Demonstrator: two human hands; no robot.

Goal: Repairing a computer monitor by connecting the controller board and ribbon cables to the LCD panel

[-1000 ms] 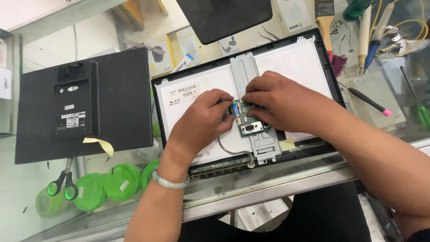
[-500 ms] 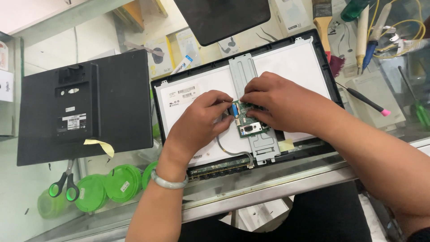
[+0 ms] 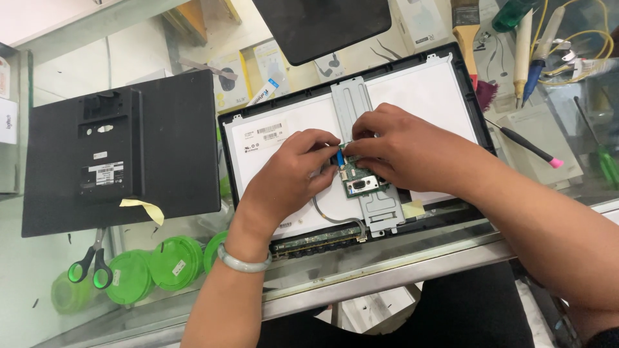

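hands: left [image 3: 290,177], right [image 3: 403,151] on circuit board [image 3: 359,180] | inside open monitor shell [image 3: 451,55]

The left hand [image 3: 293,174] and the right hand [image 3: 403,151] meet over a small green circuit board [image 3: 358,180] on the metal bracket [image 3: 361,161] of an opened monitor panel [image 3: 425,90]. Fingertips pinch a blue connector [image 3: 340,156]. A black back cover [image 3: 119,151] lies to the left.

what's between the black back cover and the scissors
A yellow tape strip hangs off the back cover edge, above the scissors, in the head view.
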